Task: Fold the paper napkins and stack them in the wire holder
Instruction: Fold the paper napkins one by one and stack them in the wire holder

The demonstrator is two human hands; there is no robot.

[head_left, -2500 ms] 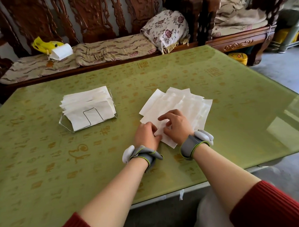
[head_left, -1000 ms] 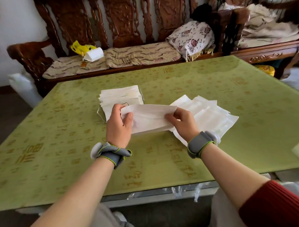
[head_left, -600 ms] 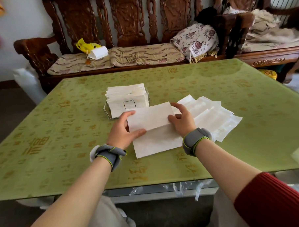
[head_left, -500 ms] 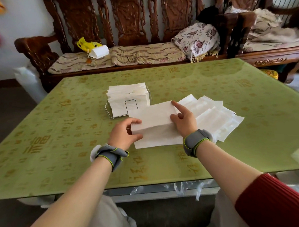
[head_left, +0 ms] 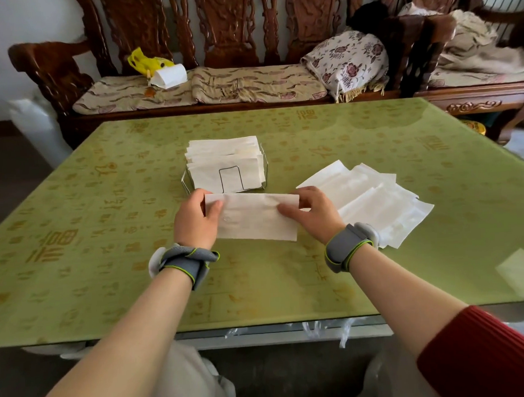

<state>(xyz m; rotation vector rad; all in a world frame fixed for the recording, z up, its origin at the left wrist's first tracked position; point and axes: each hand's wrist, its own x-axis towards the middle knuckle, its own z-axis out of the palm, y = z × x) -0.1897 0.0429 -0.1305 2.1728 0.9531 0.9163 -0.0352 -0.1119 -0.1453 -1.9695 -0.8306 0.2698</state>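
Note:
A white paper napkin (head_left: 252,216), folded into a long strip, sits just above the green table in front of me. My left hand (head_left: 195,222) pinches its left end between thumb and fingers. My right hand (head_left: 312,212) pinches its right end the same way. Right behind the strip stands the wire holder (head_left: 264,168), packed with several folded napkins (head_left: 223,158). A fanned pile of unfolded napkins (head_left: 372,199) lies flat on the table to the right of my right hand.
The green patterned table (head_left: 106,235) has its near edge just under my forearms. A carved wooden bench (head_left: 229,88) with cushions, a yellow bag (head_left: 146,62) and a floral pillow (head_left: 347,59) runs behind the far edge.
A napkin was taken from the pile, brought in front of me and folded in half into a narrow strip. Both hands moved to its ends and now pinch it near the holder.

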